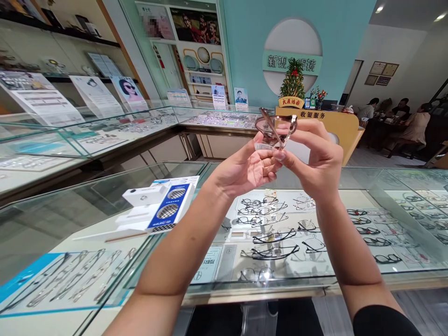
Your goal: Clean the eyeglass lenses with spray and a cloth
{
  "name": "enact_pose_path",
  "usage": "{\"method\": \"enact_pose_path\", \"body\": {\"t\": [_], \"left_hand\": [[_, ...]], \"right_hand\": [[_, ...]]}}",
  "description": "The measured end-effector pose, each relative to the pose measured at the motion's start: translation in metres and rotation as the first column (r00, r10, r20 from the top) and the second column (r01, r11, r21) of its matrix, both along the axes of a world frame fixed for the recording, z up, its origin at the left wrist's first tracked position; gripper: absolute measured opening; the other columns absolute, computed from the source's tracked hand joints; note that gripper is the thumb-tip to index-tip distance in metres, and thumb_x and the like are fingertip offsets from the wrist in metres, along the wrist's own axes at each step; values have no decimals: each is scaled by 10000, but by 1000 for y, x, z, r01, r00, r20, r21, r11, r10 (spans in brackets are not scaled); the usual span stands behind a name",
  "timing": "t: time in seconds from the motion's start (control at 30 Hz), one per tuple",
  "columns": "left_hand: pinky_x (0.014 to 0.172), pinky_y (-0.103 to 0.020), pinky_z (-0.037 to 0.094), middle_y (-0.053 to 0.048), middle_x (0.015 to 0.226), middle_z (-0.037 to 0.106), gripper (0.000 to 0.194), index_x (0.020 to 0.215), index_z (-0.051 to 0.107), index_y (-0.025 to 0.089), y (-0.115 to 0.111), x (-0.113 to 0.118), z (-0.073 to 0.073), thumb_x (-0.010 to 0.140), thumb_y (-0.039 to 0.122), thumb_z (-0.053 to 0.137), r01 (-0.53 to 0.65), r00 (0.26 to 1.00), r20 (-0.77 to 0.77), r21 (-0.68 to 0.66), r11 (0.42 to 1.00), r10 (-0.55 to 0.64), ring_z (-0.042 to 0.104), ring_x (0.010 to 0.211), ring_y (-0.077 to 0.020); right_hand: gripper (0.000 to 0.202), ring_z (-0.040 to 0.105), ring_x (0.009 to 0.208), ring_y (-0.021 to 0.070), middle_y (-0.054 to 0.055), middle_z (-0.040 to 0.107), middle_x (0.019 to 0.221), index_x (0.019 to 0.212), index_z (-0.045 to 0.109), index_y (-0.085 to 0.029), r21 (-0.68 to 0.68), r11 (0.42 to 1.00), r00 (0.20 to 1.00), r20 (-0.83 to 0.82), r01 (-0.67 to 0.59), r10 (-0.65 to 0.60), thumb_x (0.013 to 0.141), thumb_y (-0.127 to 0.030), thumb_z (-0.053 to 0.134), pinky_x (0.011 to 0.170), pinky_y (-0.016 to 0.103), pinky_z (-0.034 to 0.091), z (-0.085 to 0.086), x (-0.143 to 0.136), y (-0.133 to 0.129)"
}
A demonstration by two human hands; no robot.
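Above the long, clear glass counter (273, 294) is a pair of see-through, brownish-pink glasses (271, 133) with a small white tag (263, 147). The right hand (317, 149) pinches them with thumb and fingers. The left hand (245, 170) touches their rim with its thumb; its other fingers bend below, and I cannot tell if they grip. Under the glass are thin black-framed glasses (271, 253).

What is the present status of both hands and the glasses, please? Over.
Left hand and right hand both on glasses. Glasses raised above display case. No obstruction seen between them.
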State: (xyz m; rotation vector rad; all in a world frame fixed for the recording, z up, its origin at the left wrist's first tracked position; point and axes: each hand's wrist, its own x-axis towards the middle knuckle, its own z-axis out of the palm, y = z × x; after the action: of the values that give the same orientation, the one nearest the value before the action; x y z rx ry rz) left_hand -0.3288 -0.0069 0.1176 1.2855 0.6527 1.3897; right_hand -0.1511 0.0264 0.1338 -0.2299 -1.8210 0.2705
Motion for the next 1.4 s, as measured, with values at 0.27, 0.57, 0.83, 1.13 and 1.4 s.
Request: {"method": "enact_pose_path", "body": {"t": [0.27,0.57,0.83,1.13,1.4], "left_hand": [[760,-383,587,-149,1139,773,748,1050,773,202,3,-7,6,683,854,789,36,999,-26,-138,990,-40,734,1086,-336],[1040,-434,536,-7,812,637,166,782,681,210,-42,-21,30,818,329,790,-601,639,-189,483,637,746,645,869,-195],[972,-349,614,51,891,657,215,859,696,271,-46,-28,28,860,466,785,-501,582,-318,585,638,749,664,927,-186],[922,-345,568,10,881,635,177,837,665,247,-50,-25,30,886,380,771,-485,594,-324,586,649,736,628,884,-172],[1000,-558,560,-35,786,595,658,765,616,170,-49,-15,31,707,807,771,-541,532,-264,626,562,805,638,797,-186]], "right_hand": [[146,656,1206,285,48,738,1159,1009,762,-330,-13,999,998,-43,44,-45,931,-452,777,1128,554,515,13,17,-8],[219,647,1076,283,45,725,1067,863,726,-258,-129,970,683,729,208,-49,825,-419,868,1031,488,470,9,85,3],[158,604,1057,292,84,715,1044,929,772,-203,-44,832,50,999,553,19,832,-315,828,950,434,359,-62,110,30],[175,619,1159,309,131,745,1173,1013,768,-183,2,817,-25,1000,577,15,872,-286,777,930,406,306,-86,112,37],[211,625,1182,285,119,758,1216,1041,757,-175,62,814,-83,996,577,-17,884,-311,795,866,354,265,-94,105,41]]}}
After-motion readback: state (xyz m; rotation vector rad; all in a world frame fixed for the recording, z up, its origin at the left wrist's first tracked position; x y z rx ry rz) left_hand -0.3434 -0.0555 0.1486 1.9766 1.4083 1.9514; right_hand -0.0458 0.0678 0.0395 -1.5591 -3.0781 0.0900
